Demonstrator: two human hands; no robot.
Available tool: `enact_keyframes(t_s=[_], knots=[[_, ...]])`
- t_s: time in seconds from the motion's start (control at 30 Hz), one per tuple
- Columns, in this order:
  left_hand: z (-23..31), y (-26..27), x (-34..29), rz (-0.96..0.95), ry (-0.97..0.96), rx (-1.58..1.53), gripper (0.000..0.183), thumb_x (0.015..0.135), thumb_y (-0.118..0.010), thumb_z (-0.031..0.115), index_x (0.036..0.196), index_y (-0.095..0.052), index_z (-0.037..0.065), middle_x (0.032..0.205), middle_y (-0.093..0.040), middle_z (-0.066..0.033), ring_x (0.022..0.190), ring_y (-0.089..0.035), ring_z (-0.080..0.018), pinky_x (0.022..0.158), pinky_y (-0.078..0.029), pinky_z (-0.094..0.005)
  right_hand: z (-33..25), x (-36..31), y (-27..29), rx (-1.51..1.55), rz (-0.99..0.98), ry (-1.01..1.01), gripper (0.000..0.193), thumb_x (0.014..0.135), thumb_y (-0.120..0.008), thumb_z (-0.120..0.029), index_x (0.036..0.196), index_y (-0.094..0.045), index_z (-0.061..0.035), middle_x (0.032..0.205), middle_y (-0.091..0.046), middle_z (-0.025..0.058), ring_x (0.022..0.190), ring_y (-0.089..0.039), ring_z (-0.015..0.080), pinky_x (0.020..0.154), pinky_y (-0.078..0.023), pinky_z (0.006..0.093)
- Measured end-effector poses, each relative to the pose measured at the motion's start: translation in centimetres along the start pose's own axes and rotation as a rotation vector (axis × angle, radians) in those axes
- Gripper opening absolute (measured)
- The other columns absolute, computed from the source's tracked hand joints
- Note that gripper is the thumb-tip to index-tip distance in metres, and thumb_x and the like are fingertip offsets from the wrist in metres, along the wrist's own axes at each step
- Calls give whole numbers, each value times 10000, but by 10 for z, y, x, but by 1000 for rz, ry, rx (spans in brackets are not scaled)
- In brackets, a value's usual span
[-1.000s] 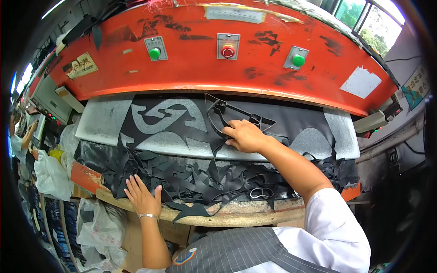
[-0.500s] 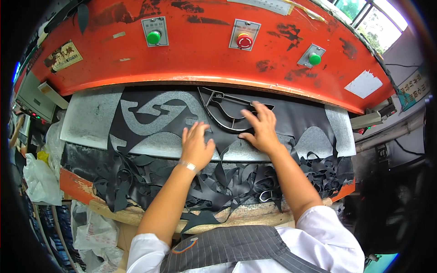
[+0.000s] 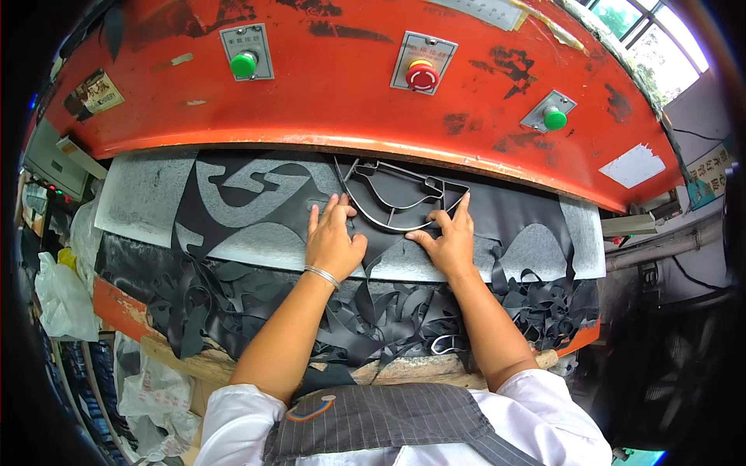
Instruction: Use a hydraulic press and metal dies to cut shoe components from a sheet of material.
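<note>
A metal cutting die (image 3: pixel 392 220), a curved frame with thin upright walls and inner bars, lies on a black leather sheet (image 3: pixel 509 206) under the red press. My right hand (image 3: pixel 451 245) is at the die's near right side, thumb and fingers bent against its wall. At the left wall, my left hand (image 3: pixel 332 245) rests on the leather with its fingers stretched out, the tips beside or touching the die; I cannot tell which. Curved cut-outs left of the die bare the pale grey cutting board (image 3: pixel 144 202).
The red press head (image 3: pixel 326 101) spans the far side, with a green button (image 3: pixel 243 65), a red button (image 3: pixel 422 76) and another green button (image 3: pixel 554 119). Black leather scraps (image 3: pixel 396 311) heap along the near edge. Plastic bags (image 3: pixel 66 299) hang at the left.
My right hand has come down from above the die onto its near right side. The die has turned slightly, its right end shifting nearer. My left hand has moved up slightly toward the die.
</note>
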State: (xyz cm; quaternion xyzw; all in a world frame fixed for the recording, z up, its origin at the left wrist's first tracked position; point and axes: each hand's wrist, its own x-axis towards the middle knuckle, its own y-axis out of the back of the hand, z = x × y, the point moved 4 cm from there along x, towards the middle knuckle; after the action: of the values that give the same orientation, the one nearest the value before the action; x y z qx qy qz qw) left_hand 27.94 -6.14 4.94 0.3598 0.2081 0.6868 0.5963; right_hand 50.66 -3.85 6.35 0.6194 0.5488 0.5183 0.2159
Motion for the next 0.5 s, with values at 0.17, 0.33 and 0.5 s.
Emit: enact_keyframes(t_s=[0.17,0.33,0.5], knots=[[-12,2,5,61,-42,2,466,736,-628,144,1171,-500,39,1314,-545,-188,1336,-396,-316,1143,-204,-481,-9,4,-1,-97,-109,-53,710,699,-737,-574,1211,-588,-105,1398,-295,412,1219,-429,522,1032,-351,502],[-41,48,11,230,92,-335,266,830,-652,160,1065,-636,34,1131,-646,-164,1114,-594,-297,982,-439,-375,3,17,70,281,432,80,632,846,-676,-398,1305,-486,-6,1434,-387,255,1301,-399,391,1076,-286,478],[25,170,19,910,-361,-200,245,977,-458,106,789,-573,-1,775,-547,-62,794,-517,-169,747,-425,-306,-15,73,179,84,1093,203,437,963,-506,-336,1261,-507,-17,1402,-401,194,1322,-323,346,1085,-205,485]])
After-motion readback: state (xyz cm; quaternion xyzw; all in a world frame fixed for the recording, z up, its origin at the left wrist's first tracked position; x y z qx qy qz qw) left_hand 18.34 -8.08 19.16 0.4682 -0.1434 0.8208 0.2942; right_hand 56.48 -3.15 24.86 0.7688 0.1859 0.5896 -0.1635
